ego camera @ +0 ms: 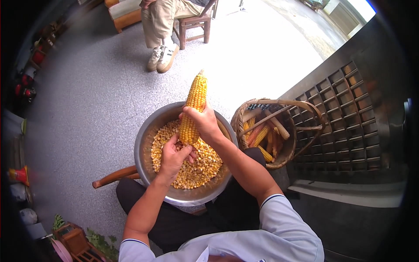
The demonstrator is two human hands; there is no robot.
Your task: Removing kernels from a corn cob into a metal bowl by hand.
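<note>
A yellow ear of corn (193, 104) tilts over a wide metal basin (143, 147), its narrow tip pointing away from me. My right hand (205, 122) grips the ear around its middle, thumb across the front. At the thick lower end, my left hand (173, 157) has its thumb and fingers around the butt; part of its grip is hidden. Below both hands, loose corn kernels (196, 170) fill the bottom of the basin. The kernel rows on the ear look mostly whole.
Right of the basin stands a woven basket (244, 118) with a bent handle, holding ears and bare cobs (262, 134). A metal lattice panel (340, 124) rises beyond it. Ahead, a seated person (163, 29) is on a wooden chair (194, 24). A wooden leg (114, 176) juts out at left.
</note>
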